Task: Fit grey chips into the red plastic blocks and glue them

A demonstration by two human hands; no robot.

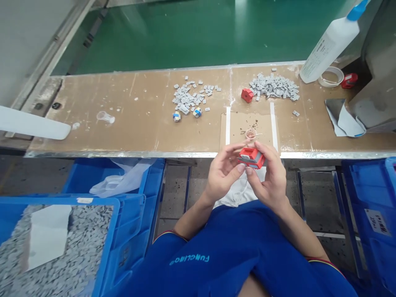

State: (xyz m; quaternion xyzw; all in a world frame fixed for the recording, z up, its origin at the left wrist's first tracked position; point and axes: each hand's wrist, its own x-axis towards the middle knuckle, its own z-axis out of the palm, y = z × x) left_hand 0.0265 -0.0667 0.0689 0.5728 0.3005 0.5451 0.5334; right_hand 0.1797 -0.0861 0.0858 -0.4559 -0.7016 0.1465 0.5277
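Head view, looking down over a cardboard-covered worktop [148, 128] with a green surface [185, 37] beyond. Holding a red-and-grey piece [252, 158] just off the near edge of the worktop, above the lap. Grip of left hand [220, 172]: closed on the left side of the piece, with thumb at its lower edge. Grip of right hand [271, 178]: closed on the right side, with thumb underneath and fingers bent over the top.

Just beyond the hands, on a cardboard sheet [236, 128] between two white strips, a small cup [251, 133] with reddish-brown contents and a thin white stick across the rim. Farther back, a red block [247, 95] beside the right heap of grey pieces [275, 86]. To the left, a looser heap of grey pieces [189, 98], with two multicoloured blocks [197, 112] at its near side. Farther left, a clear cup [105, 117] lying on its side. Towards the far right, a white bottle [331, 47] with a blue cap, a tape roll [331, 77] and another red block [349, 81]. Low on the left, a blue crate [116, 214] full of grey pieces, partly covered by a white sheet [49, 235].
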